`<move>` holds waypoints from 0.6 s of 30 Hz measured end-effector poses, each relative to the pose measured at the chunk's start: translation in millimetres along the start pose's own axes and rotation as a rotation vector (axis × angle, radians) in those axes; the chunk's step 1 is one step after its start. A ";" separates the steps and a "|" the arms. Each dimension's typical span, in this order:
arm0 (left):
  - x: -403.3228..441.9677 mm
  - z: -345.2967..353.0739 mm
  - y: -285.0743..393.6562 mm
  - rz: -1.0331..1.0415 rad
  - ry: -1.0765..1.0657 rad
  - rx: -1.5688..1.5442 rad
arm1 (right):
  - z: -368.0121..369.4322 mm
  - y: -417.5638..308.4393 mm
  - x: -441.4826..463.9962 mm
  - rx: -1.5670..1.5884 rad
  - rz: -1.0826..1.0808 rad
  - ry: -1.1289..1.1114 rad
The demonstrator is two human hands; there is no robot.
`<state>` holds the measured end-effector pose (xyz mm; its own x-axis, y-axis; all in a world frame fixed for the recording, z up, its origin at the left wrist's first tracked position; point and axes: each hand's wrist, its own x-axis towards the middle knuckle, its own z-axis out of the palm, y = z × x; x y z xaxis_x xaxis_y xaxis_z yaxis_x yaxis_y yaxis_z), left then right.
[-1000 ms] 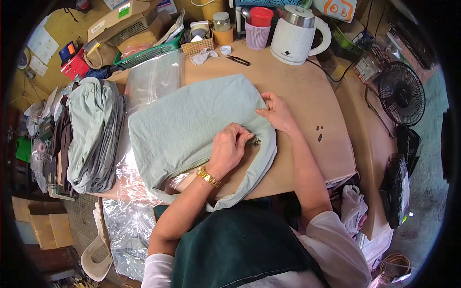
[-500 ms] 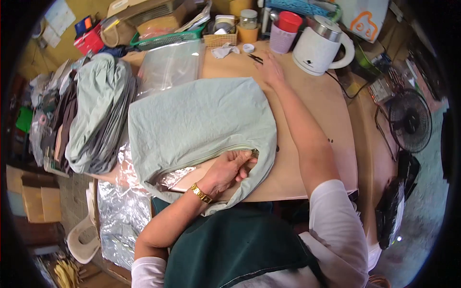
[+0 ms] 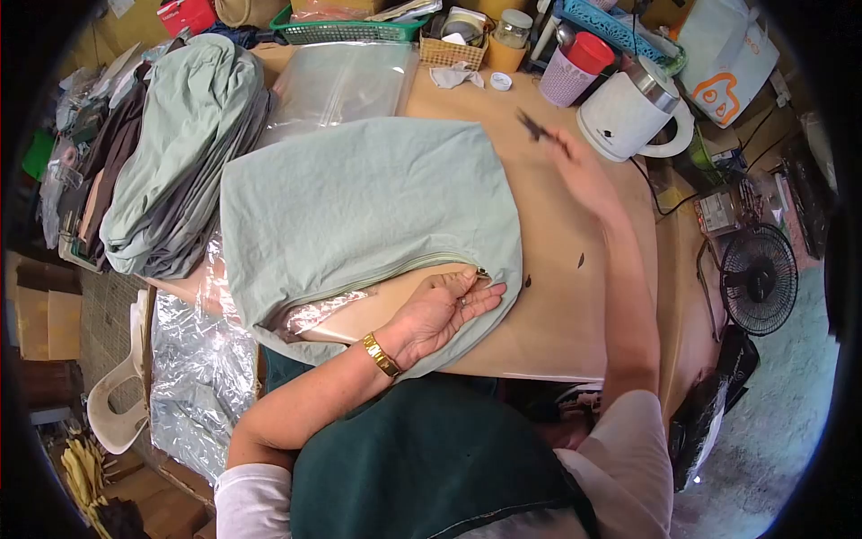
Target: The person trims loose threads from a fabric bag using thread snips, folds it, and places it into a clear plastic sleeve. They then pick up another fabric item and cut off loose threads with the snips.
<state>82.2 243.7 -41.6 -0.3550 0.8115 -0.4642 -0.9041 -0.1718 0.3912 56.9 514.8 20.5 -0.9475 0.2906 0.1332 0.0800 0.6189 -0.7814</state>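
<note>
A pale grey-green fabric bag [image 3: 359,198] with a curved strap lies flat on the table, its zipper [image 3: 395,268] running along the inner curve. My left hand [image 3: 440,310], a gold watch on the wrist, reaches through the strap opening. Its thumb and forefinger pinch the bag at the right end of the zipper, while the other fingers rest against the strap. To the right of the bag, my right hand [image 3: 582,171] is raised over the table with small black thread snips [image 3: 533,126] in its fingers. Motion blurs the snips, so their blades are unclear.
Folded fabric bags [image 3: 184,153] are stacked at left. Clear plastic sleeves [image 3: 341,85] lie behind the bag. A white electric kettle [image 3: 620,117] and a lilac cup [image 3: 566,79] stand at back right. Small dark scraps [image 3: 581,260] dot the table [image 3: 575,332]. A fan [image 3: 760,278] is far right.
My right hand has lifted the snips off the table and drawn them nearer. My left hand stays at the zipper end, its lower fingers now straighter. The view has shifted.
</note>
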 end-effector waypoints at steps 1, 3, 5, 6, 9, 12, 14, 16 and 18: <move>-1.5 1.8 1.7 0.016 -0.024 -0.003 | 4.5 -14.6 -24.6 -0.005 -0.127 -0.012; -2.6 2.3 3.3 0.038 -0.047 -0.008 | -7.3 -58.2 -68.4 -0.189 0.112 -0.285; -2.8 1.0 2.7 0.038 -0.050 -0.052 | -7.0 -81.9 -97.6 -0.395 -0.071 -0.385; -2.7 0.8 2.6 0.042 -0.049 -0.056 | -1.8 -83.2 -109.7 -0.397 -0.074 -0.389; -1.8 0.6 0.9 0.047 -0.040 -0.077 | 10.6 -79.9 -131.3 -0.679 -0.388 -0.287; -1.7 0.0 0.3 0.043 -0.011 -0.062 | 17.0 -75.5 -134.0 -0.838 -0.456 -0.261; -4.9 3.3 1.8 0.078 -0.069 -0.051 | 20.2 -72.6 -133.4 -0.895 -0.490 -0.242; -5.1 3.3 1.4 0.086 -0.073 -0.035 | 24.7 -73.6 -134.8 -0.920 -0.514 -0.211; -3.9 1.5 -0.2 0.092 -0.076 -0.020 | 29.9 -74.8 -135.9 -0.945 -0.537 -0.180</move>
<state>84.1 241.4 -38.7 -0.4184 0.8316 -0.3654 -0.8733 -0.2578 0.4134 170.4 407.2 42.7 -0.9549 -0.2464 0.1654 -0.2239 0.9640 0.1431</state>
